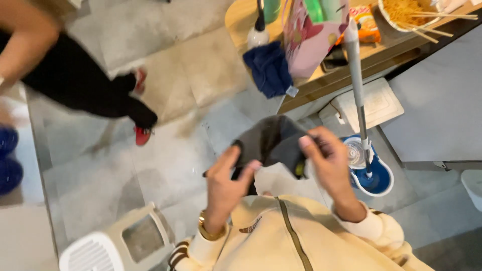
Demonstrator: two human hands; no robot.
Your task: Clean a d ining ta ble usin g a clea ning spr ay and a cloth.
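Observation:
I hold a dark grey cloth (273, 139) in front of my chest with both hands. My left hand (227, 184) grips its left edge, fingers curled around the fabric; a gold bracelet circles that wrist. My right hand (326, 160) pinches the cloth's right side near a small yellow tag. I wear a cream zip-up top (281, 236). The cloth hangs bunched between the hands over the grey tiled floor (165, 170).
A blue mop bucket (374, 175) with a grey mop handle (355, 75) stands right of my hands. A wooden table (386, 47) holds a pink bag, a dark blue cloth (269, 68) and a noodle bowl. Another person's legs (85, 85) are upper left. A white stool (113, 243) is lower left.

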